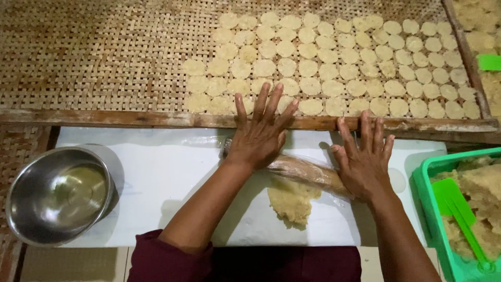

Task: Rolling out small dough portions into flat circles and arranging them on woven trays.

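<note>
A plastic-wrapped rolling pin (305, 171) lies across a white sheet (172, 172), partly on a flattened lump of pale dough (290, 202). My left hand (260, 134) presses flat on the pin's left end, fingers spread and reaching over the wooden frame edge. My right hand (364, 159) rests flat on the pin's right end, fingers apart. Beyond the hands, a woven bamboo tray (104, 57) carries many round flat dough discs (334, 62) in rows.
A shiny steel bowl (57, 194) sits at the left on the white sheet. At the right a green plastic basket (427, 172) holds crumbly dough and a green scraper (458, 209). The tray's wooden frame (130, 119) runs just beyond the sheet.
</note>
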